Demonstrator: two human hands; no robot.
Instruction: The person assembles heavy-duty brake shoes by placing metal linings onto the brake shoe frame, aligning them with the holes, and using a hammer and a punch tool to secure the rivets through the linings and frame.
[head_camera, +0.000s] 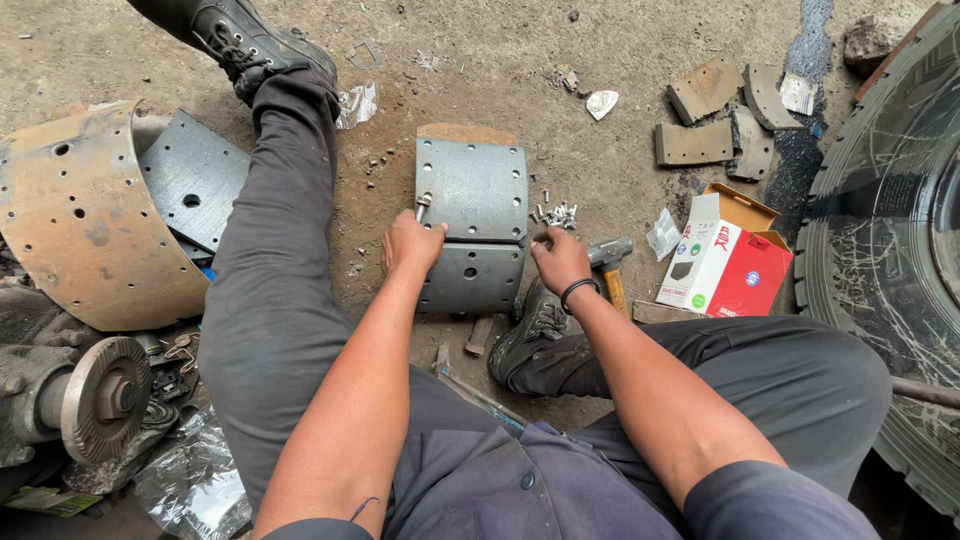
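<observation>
From the head view, the person sits on the dirt floor (480, 60) with a grey brake shoe (472, 225) between the legs. The left hand (410, 245) is closed round a small metal tool (422, 206) at the shoe's 9 o'clock edge. The right hand (560, 260), loosely curled, presses the 3 o'clock edge; whether it holds anything, I cannot tell. It looks like riveting the lining; next calls for a rivet from the pile (558, 214) at 2 o'clock. A hammer (610, 265), a carton (725, 255) and 1 tyre (890, 250) lie rightward.
</observation>
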